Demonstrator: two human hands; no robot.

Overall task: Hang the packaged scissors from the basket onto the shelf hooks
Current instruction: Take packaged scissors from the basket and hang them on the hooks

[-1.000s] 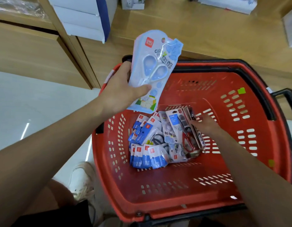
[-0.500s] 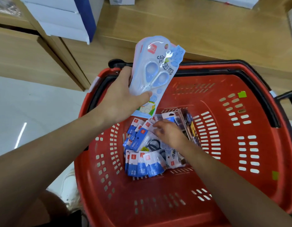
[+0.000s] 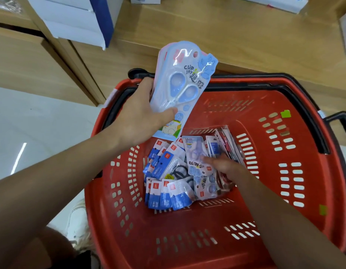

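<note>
Left grip [image 3: 141, 117]: clamped on a stack of blue scissor packs [image 3: 179, 88], held above the basket [image 3: 265, 191] rim. Right grip [image 3: 224, 166]: fingers extended, touching a lilac pack [image 3: 195, 154] on the pile inside. Best practice: pinch one card edge, lift it clear, and keep the hang-holes aligned.

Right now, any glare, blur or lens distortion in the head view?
Head view: white glare streaks cross the held pack in the left hand; the right hand is softly blurred among the packs; wide-angle distortion bows the basket rim; a bright light streak reflects off the floor.
</note>
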